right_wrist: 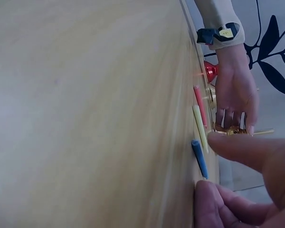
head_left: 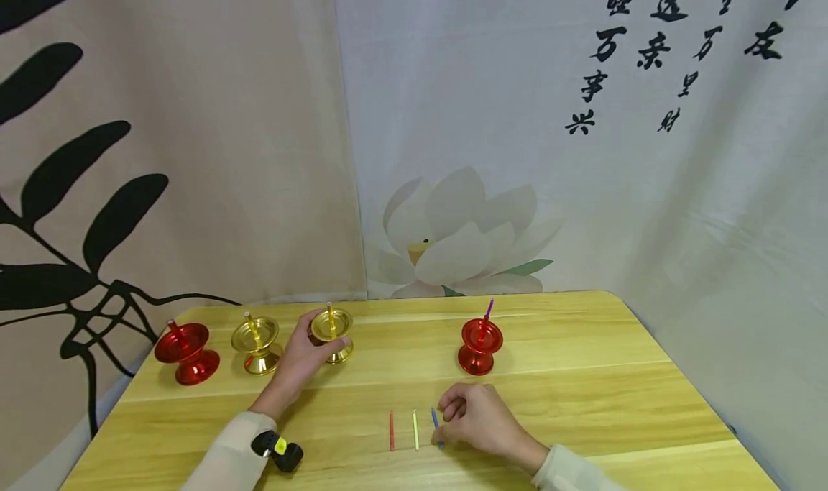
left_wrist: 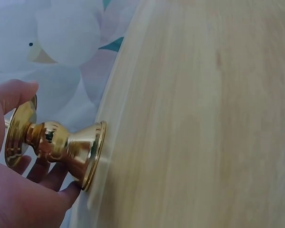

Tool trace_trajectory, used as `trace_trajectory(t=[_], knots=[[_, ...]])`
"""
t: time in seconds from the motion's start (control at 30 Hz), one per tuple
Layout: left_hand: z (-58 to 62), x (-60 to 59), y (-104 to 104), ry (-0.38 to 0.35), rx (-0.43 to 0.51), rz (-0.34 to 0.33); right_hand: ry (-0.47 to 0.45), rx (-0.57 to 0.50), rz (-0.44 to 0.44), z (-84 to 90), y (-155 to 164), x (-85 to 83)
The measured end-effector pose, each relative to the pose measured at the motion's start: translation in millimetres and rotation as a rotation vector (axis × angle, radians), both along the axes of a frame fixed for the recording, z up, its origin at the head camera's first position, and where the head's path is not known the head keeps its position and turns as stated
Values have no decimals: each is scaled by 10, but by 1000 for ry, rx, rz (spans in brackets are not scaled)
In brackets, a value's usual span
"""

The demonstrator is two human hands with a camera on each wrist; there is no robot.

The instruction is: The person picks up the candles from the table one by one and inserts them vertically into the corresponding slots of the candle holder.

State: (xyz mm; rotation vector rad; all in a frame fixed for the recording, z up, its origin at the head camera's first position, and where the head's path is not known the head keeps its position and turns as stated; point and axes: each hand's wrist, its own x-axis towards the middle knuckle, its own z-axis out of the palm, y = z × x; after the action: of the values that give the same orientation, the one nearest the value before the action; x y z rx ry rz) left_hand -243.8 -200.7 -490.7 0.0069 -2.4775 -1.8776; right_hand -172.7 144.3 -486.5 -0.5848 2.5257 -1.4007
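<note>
Wooden table (head_left: 582, 376): gold holder (head_left: 332, 331) within left hand (head_left: 304, 358), blue candle (head_left: 436, 428) beside right hand (head_left: 479, 419).

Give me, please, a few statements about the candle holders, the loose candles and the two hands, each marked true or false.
1. The left hand grips a gold candle holder that has a yellow candle in it. True.
2. Three loose candles lie on the table: red, yellow and blue. True.
3. The right hand is holding the red candle. False: its fingertips are at the blue candle, and the red one lies apart, untouched.
4. All four holders are gold. False: two are gold and two are red, among them the red holder near the right hand.
5. That red holder carries a purple candle. True.
</note>
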Motion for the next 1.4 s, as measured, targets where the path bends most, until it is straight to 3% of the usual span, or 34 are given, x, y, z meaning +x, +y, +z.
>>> trace_trajectory(t=[0.3,0.77,1.4], knots=[[-14,-12,122,-1,33,-17,59,74,12,10,-46,29],[-30,-7,324,22,32,-59,69,85,17,-1,2,12],[-79,-33,578,54,111,-92,105,106,51,11,-14,17]])
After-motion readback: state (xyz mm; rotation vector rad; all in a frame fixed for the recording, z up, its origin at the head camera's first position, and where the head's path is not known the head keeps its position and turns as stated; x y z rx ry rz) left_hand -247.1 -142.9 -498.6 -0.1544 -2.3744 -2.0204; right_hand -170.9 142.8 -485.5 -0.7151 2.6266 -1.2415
